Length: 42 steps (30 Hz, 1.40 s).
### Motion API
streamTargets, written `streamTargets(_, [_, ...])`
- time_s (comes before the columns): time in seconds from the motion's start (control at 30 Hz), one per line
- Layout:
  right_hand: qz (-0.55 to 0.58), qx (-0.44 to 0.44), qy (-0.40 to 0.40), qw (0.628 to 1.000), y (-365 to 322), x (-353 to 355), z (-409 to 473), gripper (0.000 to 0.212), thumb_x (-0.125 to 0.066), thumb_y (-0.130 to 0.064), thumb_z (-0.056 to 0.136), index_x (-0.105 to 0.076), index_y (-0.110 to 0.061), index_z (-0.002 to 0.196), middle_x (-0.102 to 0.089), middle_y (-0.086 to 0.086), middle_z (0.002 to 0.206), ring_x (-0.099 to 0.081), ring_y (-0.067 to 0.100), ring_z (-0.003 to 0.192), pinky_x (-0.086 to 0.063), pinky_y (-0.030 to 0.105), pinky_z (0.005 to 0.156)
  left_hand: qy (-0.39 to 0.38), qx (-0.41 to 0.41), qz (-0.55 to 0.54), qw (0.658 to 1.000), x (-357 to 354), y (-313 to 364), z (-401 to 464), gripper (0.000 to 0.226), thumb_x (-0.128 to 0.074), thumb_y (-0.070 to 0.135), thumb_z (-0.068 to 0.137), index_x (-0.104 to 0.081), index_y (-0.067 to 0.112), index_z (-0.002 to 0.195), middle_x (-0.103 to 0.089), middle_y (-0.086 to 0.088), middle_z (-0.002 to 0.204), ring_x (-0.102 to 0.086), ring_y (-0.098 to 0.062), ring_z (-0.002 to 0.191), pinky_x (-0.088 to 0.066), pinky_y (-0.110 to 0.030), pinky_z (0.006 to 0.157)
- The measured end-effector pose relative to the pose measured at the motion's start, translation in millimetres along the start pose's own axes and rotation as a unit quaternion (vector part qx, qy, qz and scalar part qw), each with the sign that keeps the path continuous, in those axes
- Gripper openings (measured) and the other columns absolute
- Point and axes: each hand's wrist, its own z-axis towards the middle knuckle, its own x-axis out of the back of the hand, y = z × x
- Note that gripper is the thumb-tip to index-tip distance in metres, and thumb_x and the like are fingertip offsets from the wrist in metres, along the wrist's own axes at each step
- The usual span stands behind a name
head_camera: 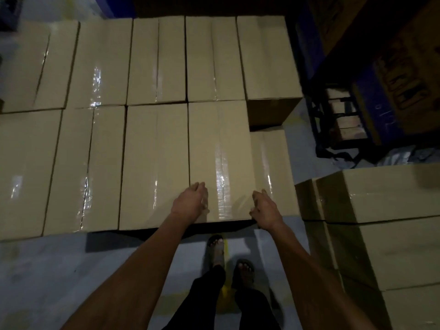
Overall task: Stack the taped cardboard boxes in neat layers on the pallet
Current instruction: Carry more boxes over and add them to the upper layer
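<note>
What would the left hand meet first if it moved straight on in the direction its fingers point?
Probably nothing new: the left hand would slide along the top of the box beneath it, toward the far row.

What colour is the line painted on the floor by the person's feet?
Yellow. The floor line shows only in the head view, running between the sandalled feet on pale grey floor.

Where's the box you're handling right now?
In the head view, the box sits right of centre in the near row of the top layer, under the left hand and right hand, above a lower box on its right.
</note>
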Motion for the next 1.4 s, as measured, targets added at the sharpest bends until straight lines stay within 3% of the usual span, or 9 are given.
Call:
streamTargets(0.17, [0.080, -0.017, 0.112, 0.990, 8, 42, -52, 0.055, -0.059, -0.010, 0.104, -0.040, -0.008, 0.155, -0.042, 0.013, 0.159, -0.041, 0.028, 0.145, -0.023, 0.016, 0.106, 0.069, -0.092, 0.020, 0.993, 44, 74, -14, 0.063, -0.061, 0.034, 0.101, -0.036, 0.017, 0.157, -0.043, -0.005, 0.159, -0.049, -0.030, 0.137, -0.051, -0.044, 0.099])
streamTargets(0.37, [0.128, -0.024, 0.225, 0.966, 41, 99, -126, 0.052, -0.063, -0.019, 0.102, -0.047, -0.007, 0.151, -0.051, 0.015, 0.151, -0.048, 0.032, 0.139, -0.034, 0.029, 0.110, 0.113, -0.204, 0.052, 0.971, 74, 182, -42, 0.062, -0.058, 0.050, 0.101, -0.038, 0.024, 0.154, -0.047, 0.000, 0.150, -0.047, -0.025, 0.134, -0.053, -0.043, 0.088])
streamTargets(0.53, [0.187, -0.058, 0.328, 0.924, 100, 135, -219, 0.051, -0.067, -0.018, 0.100, -0.052, -0.004, 0.147, -0.056, 0.017, 0.144, -0.051, 0.034, 0.134, -0.037, 0.031, 0.106, 0.114, -0.298, 0.061, 0.946, 59, 289, -85, 0.061, -0.055, 0.053, 0.102, -0.039, 0.023, 0.153, -0.050, -0.002, 0.147, -0.049, -0.025, 0.133, -0.054, -0.044, 0.094])
streamTargets(0.63, [0.211, -0.088, 0.385, 0.894, 149, 143, -292, 0.047, -0.067, -0.016, 0.098, -0.055, -0.008, 0.144, -0.059, 0.016, 0.137, -0.056, 0.032, 0.126, -0.035, 0.022, 0.096, 0.106, -0.346, 0.047, 0.931, 33, 355, -124, 0.061, -0.053, 0.055, 0.102, -0.041, 0.022, 0.152, -0.050, -0.002, 0.148, -0.052, -0.026, 0.132, -0.053, -0.044, 0.097])
streamTargets(0.8, [0.254, -0.150, 0.460, 0.838, 241, 119, -410, 0.045, -0.068, -0.019, 0.099, -0.056, -0.013, 0.142, -0.060, 0.015, 0.137, -0.057, 0.030, 0.124, -0.042, 0.029, 0.102, 0.066, -0.409, 0.014, 0.910, -33, 454, -201, 0.057, -0.054, 0.051, 0.103, -0.049, 0.016, 0.147, -0.056, -0.010, 0.146, -0.055, -0.029, 0.129, -0.046, -0.040, 0.101])
streamTargets(0.97, [0.301, -0.215, 0.503, 0.781, 313, 70, -519, 0.043, -0.067, -0.022, 0.100, -0.056, -0.017, 0.142, -0.056, 0.011, 0.141, -0.055, 0.028, 0.129, -0.045, 0.036, 0.108, 0.018, -0.474, 0.016, 0.880, -114, 528, -277, 0.053, -0.060, 0.052, 0.100, -0.060, 0.014, 0.137, -0.067, -0.010, 0.131, -0.065, -0.029, 0.115, -0.053, -0.041, 0.096])
streamTargets(1.13, [0.340, -0.274, 0.545, 0.715, 371, 7, -617, 0.041, -0.065, -0.024, 0.102, -0.057, -0.018, 0.141, -0.055, 0.009, 0.142, -0.053, 0.026, 0.130, -0.038, 0.027, 0.102, -0.044, -0.534, 0.022, 0.844, -196, 583, -362, 0.051, -0.061, 0.052, 0.099, -0.065, 0.012, 0.131, -0.071, -0.008, 0.125, -0.068, -0.027, 0.109, -0.055, -0.043, 0.094])
streamTargets(1.4, [0.377, -0.365, 0.603, 0.601, 433, -63, -740, 0.038, -0.065, -0.023, 0.102, -0.058, -0.018, 0.139, -0.055, 0.009, 0.144, -0.050, 0.028, 0.133, -0.041, 0.032, 0.103, -0.129, -0.619, 0.076, 0.771, -303, 648, -477, 0.053, -0.058, 0.052, 0.101, -0.063, 0.012, 0.135, -0.069, -0.008, 0.129, -0.067, -0.025, 0.111, -0.055, -0.042, 0.095])
